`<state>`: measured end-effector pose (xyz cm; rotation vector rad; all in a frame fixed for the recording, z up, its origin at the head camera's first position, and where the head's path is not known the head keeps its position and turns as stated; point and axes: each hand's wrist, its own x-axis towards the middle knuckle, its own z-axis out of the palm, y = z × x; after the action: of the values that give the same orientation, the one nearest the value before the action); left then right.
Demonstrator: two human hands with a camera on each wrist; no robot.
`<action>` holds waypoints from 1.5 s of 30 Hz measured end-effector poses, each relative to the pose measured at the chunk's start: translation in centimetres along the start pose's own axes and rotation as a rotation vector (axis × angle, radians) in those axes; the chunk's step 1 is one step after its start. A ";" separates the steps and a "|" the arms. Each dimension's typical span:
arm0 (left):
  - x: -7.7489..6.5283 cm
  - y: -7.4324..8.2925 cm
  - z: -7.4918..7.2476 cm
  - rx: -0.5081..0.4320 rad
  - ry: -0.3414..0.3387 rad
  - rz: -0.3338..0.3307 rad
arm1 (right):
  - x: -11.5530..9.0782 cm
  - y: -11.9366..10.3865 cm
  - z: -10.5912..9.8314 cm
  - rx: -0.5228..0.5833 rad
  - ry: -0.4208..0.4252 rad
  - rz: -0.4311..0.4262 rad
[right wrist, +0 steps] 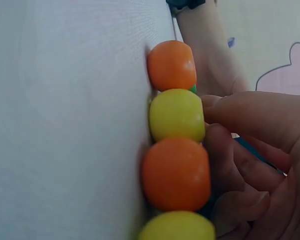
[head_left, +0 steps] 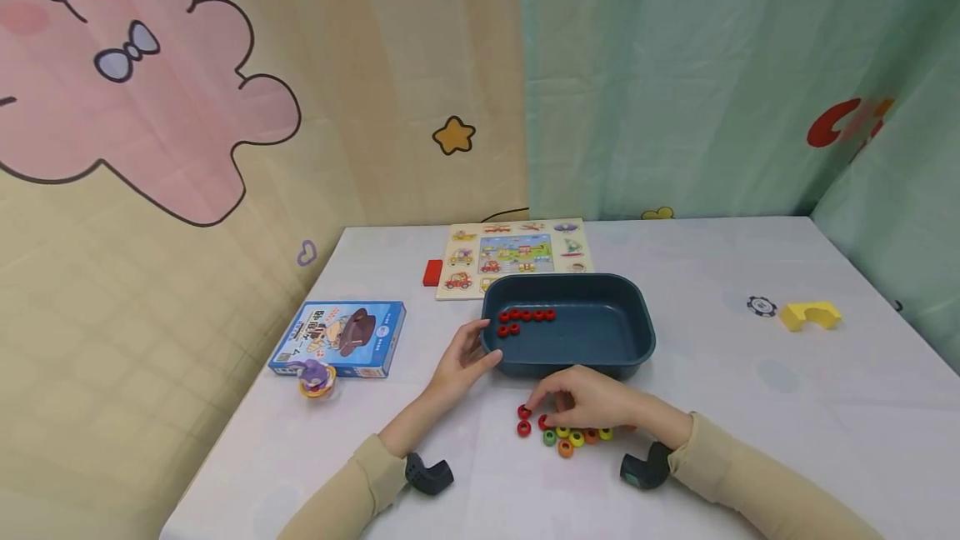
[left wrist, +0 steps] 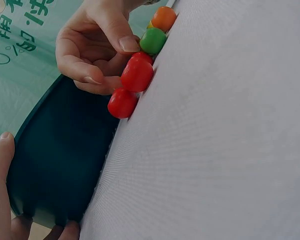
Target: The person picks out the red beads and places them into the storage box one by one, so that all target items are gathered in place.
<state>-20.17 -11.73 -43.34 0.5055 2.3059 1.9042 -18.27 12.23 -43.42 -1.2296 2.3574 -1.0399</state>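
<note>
My left hand (head_left: 459,365) grips the left end of a dark blue tray (head_left: 570,369), thumb on the near side and fingers at its left wall. Several red beads (head_left: 527,315) lie in two rows inside the tray, toward its left. Just in front of it, my right hand (head_left: 588,398) is low over loose beads. Its index fingertip is by one red bead (head_left: 523,429) pair, and its thumb touches another red bead (head_left: 543,422); the two tips are apart. Green (head_left: 550,437), yellow (right wrist: 177,116) and orange beads (right wrist: 176,174) sit beneath and beside that hand, some partly hidden.
Behind the tray lies a wooden picture puzzle board (head_left: 517,227) with a red block (head_left: 432,272) beside it. A blue box (head_left: 337,338) and a small purple toy (head_left: 315,377) are at left. A yellow arch block (head_left: 812,315) stands far right.
</note>
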 end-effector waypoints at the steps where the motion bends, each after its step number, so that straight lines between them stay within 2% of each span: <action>1: 0.0 0.0 0.0 0.000 -0.001 -0.002 | -0.1 0.1 0.0 0.001 -0.002 0.005; 20: 0.2 0.1 0.0 -0.012 -0.011 0.006 | -0.2 0.1 -0.1 -0.002 -0.017 0.018; 27: 0.1 0.1 0.1 -0.008 -0.006 -0.015 | -0.4 -1.0 -0.4 -0.034 -0.003 0.019; 31: 0.1 0.1 0.1 -0.008 -0.006 -0.010 | -0.6 -2.9 -2.3 -0.021 0.029 -0.045; 33: 0.1 0.1 0.0 -0.001 -0.007 0.002 | -0.5 -4.1 -4.0 -0.024 0.052 -0.081; 38: 0.1 0.0 -0.2 -0.007 -0.016 0.027 | 0.7 -6.0 -8.9 -0.116 0.132 -0.128; 41: 0.2 -0.1 -0.3 -0.028 -0.022 0.030 | 2.4 -5.7 -11.1 -0.165 0.163 -0.105; 45: 0.2 -0.3 -0.2 -0.031 -0.032 0.032 | 5.3 -3.2 -12.2 -0.153 0.166 -0.011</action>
<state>-20.44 -11.89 -43.53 0.5676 2.2584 1.9287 -26.11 12.54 -32.21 -1.2537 2.6016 -1.0174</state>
